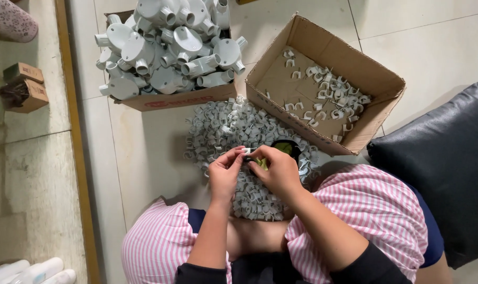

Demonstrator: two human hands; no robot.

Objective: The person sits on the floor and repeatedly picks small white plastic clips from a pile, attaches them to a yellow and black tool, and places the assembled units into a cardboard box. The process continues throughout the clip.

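The person is sitting on the floor with a heap of small grey clips spreading just beyond both hands, a box of pipe fittings farther out past the left hand, and an open box holding a scatter of finished clips out past the right hand. The left hand and the right hand are meeting over the near edge of the heap, fingertips of both pinching one white clip between them; both are closing on it. Its long axis seems to be lying across, from one hand to the other, though which way its open side is facing is too small to tell. To work it well, I judge that the hands are best keeping the clip pinched squarely and pressing along that axis rather than twisting.
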